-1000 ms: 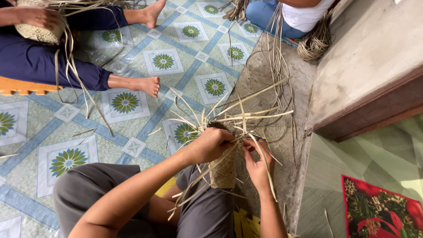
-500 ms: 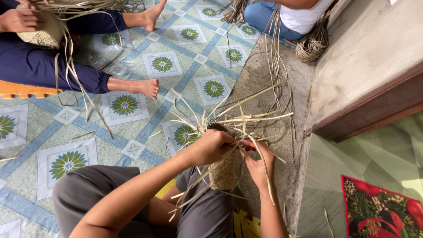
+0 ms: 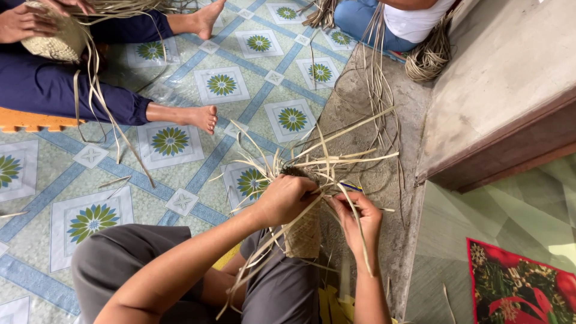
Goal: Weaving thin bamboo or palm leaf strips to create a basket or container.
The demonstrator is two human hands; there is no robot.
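A small half-woven straw basket (image 3: 303, 231) rests over my lap, loose pale strands fanning out from its open top. My left hand (image 3: 283, 198) grips the basket's rim and some strands at the upper left. My right hand (image 3: 358, 220) pinches a single long straw strand (image 3: 354, 210) beside the basket's right edge. A blue-and-yellow object (image 3: 353, 187) peeks out just above my right hand; what it is cannot be told.
A person in dark blue (image 3: 54, 84) sits at the upper left, weaving another basket (image 3: 53, 37). Another person (image 3: 396, 21) sits at the top with straw bundles (image 3: 429, 54). Patterned floor mat (image 3: 180, 138) left, concrete step (image 3: 504, 78) right.
My hands have shifted slightly on the basket's rim as the strands are worked. The person at the upper left has turned their basket a little.
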